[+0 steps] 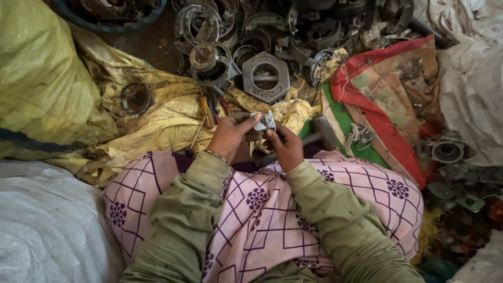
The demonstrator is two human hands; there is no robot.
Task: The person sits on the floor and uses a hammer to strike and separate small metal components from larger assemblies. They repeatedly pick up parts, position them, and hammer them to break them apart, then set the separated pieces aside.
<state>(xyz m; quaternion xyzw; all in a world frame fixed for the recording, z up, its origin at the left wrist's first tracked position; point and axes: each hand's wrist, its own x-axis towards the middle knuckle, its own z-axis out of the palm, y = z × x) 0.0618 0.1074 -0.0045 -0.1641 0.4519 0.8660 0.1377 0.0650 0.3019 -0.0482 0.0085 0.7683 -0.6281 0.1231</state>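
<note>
At frame centre, both hands meet over the lap: left hand (230, 136) and right hand (285, 148), wrists bent, each grip pinching a small metal part (263, 122); hammer (314, 137) just right.

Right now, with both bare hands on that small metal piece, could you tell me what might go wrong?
The small metal piece is pinched between left hand and right hand with no gloves, so a sharp edge could cut. If dropped, it may vanish among the scrap pile. The hammer beside the lap could get knocked.
</note>
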